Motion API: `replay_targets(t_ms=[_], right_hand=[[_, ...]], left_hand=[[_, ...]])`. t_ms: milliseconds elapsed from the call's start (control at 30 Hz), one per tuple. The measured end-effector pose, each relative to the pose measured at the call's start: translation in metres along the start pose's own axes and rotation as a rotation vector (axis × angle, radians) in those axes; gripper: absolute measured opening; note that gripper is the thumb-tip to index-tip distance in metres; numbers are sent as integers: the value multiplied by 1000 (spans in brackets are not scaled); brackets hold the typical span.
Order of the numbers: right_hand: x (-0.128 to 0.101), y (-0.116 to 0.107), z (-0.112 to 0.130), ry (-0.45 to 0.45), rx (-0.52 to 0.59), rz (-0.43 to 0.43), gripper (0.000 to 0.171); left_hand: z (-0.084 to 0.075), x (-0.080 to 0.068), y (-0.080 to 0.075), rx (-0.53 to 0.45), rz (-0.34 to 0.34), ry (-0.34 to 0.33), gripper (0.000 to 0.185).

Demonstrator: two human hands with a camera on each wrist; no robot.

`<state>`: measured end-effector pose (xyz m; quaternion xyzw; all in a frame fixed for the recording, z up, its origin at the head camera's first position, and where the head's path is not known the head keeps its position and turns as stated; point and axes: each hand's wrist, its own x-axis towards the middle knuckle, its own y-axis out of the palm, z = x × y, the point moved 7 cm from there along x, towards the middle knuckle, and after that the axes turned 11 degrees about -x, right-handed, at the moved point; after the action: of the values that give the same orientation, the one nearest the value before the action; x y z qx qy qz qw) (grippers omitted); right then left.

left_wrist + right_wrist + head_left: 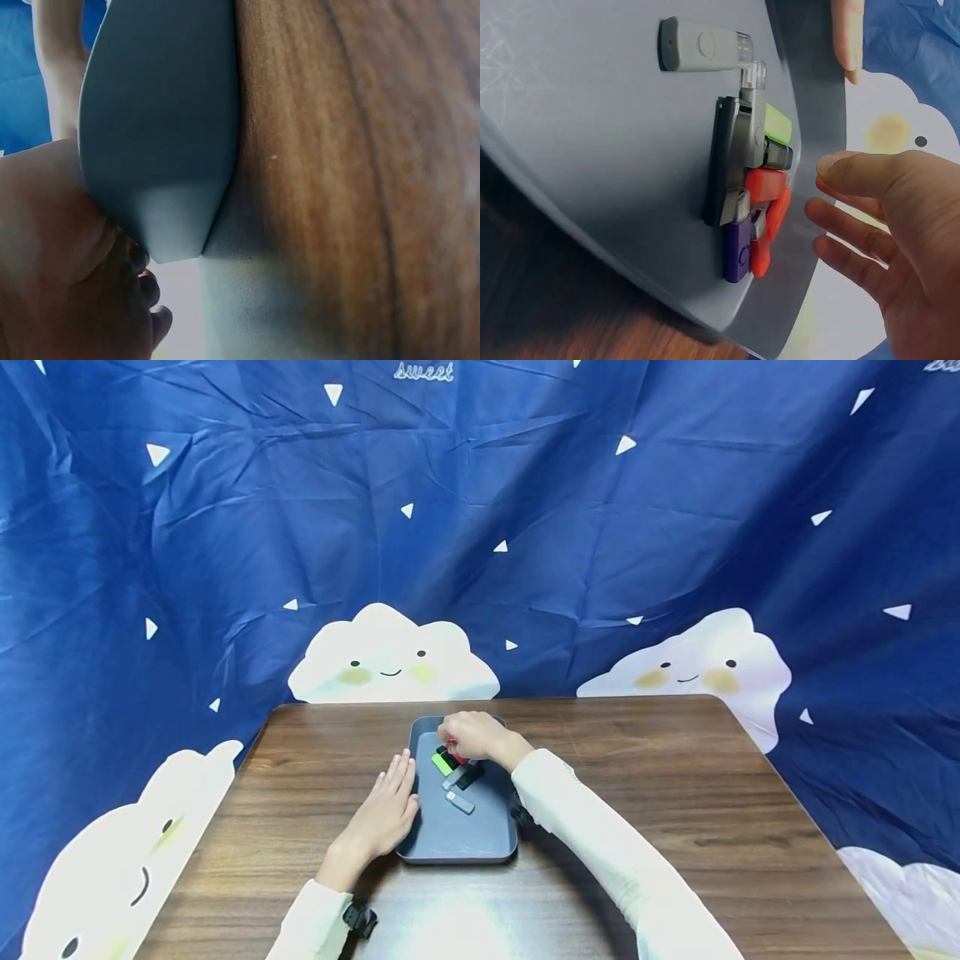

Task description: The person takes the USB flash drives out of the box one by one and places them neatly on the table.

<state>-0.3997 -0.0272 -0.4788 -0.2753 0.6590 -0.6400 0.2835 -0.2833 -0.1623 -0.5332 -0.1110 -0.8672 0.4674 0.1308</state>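
Note:
Several USB flash drives lie in a grey tray (457, 843). In the right wrist view they are a grey one (697, 45) set apart from the others, a black one (721, 161), a purple one (737, 251), red ones (765, 185) and a bright green one (778, 124). My right hand (476, 735) hovers over the pile near the tray's far end, fingers loosely bent, nothing between thumb and fingertips. Along the tray's left rim my left hand (382, 814) rests with fingers straight.
The tray stands on a brown wooden table (637, 777). Behind the table hangs a blue cloth (525, 527) with white clouds and triangles. A dark device (361, 920) is strapped to the left wrist.

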Motion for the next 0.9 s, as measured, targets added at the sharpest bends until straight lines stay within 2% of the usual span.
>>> replay_targets(t_ms=[267, 433, 667, 900], right_hand=[[3, 9, 7, -37, -68, 23, 19], [5, 17, 8, -31, -107, 53, 22], [0, 18, 6, -33, -120, 63, 25], [0, 19, 8, -51, -131, 59, 27]], left_hand=[[-2, 1, -2, -13, 13, -9, 62], [-1, 0, -1, 11, 20, -26, 62], [-2, 0, -2, -28, -8, 4, 62], [2, 0, 2, -12, -2, 7, 63]])
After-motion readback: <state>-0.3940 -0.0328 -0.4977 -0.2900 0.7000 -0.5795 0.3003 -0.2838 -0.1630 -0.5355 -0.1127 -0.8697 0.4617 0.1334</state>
